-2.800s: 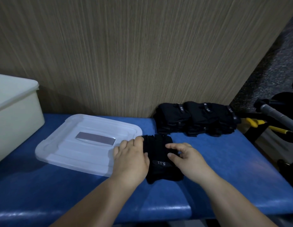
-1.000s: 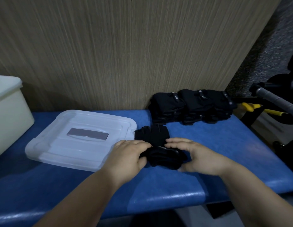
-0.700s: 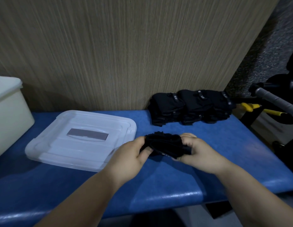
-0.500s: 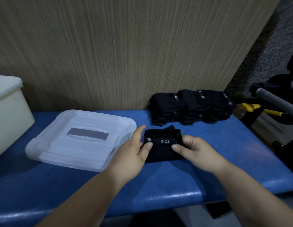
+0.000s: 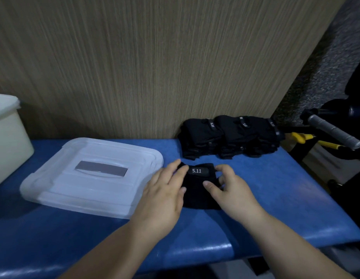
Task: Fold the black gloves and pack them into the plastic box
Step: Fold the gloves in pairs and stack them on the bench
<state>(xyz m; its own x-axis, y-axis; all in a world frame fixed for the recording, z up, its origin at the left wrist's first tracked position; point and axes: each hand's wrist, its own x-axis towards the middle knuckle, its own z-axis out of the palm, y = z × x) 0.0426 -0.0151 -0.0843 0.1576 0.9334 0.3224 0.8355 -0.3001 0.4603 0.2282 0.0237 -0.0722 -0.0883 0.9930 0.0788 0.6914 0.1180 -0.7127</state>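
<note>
My left hand (image 5: 165, 190) lies flat, fingers straight and close together, with the fingertips pressing the left edge of the folded black glove (image 5: 195, 196). My right hand (image 5: 229, 190) is curled on the glove's right side. The thumb sits on top of the fabric and the bent fingers hook over the far right corner, so it grips the glove there. The glove rests on the blue padded bench (image 5: 275, 188), between my hands, with its "5.11" tab (image 5: 197, 171) facing up at the far edge.

Just left of the glove, touching my left hand, is the clear plastic lid (image 5: 90, 174), lying flat on the bench. The cream plastic box (image 5: 7, 141) stands at the far left, well apart from the glove. Beyond the glove, a stack of black gloves (image 5: 229, 135) sits against the wood-grain wall (image 5: 155, 67). Off the bench's right end are a grey-wrapped handle (image 5: 334, 131) and yellow tool grips (image 5: 300, 136).
</note>
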